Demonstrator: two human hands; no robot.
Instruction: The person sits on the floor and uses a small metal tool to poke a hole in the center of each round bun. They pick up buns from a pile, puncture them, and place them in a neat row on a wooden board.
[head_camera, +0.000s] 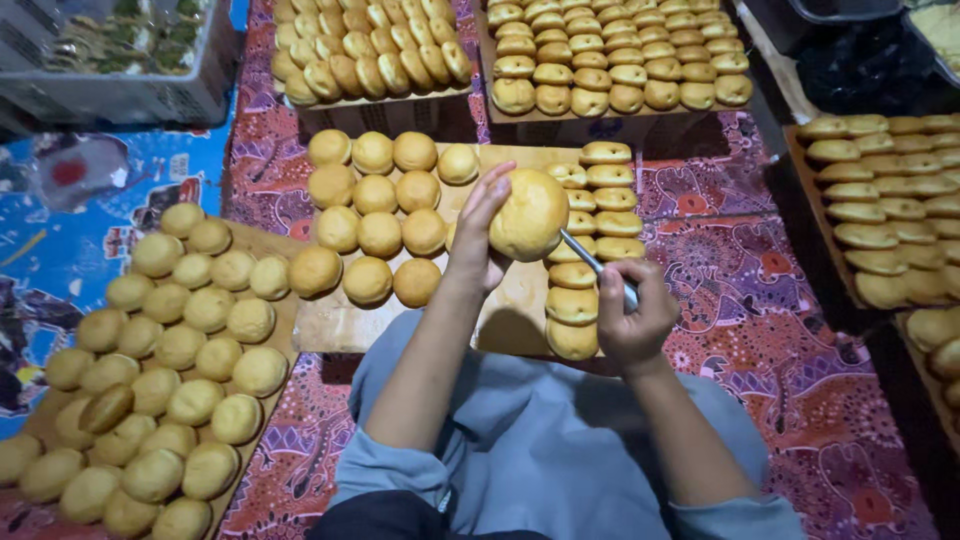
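Sitting cross-legged in grey cloth (560, 450) at six o'clock. Pinching round golden bun (529, 214) aloft at centre with left hand (476, 240), fingertips spread around its rim. Clutching metal tool (598, 268) in right hand (633, 322), poking bun's side. Probably feeling light, soft, easily dented.

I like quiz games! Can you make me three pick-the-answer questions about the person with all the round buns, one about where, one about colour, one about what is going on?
1. Where is the held bun?
A. in the left hand, above the wooden board
B. on the blue mat
C. inside the grey crate

2. What colour is the cloth under the boards?
A. plain white
B. red-purple with patterns
C. green

3. What is the metal tool in the right hand doing?
A. lying on the cloth
B. stuck in a crate
C. its tip meets the held bun

Answers: 1 A, fingers grip the lifted bun. 2 B, reddish patterned fabric shows. 3 C, the tool's tip reaches the bun's side.
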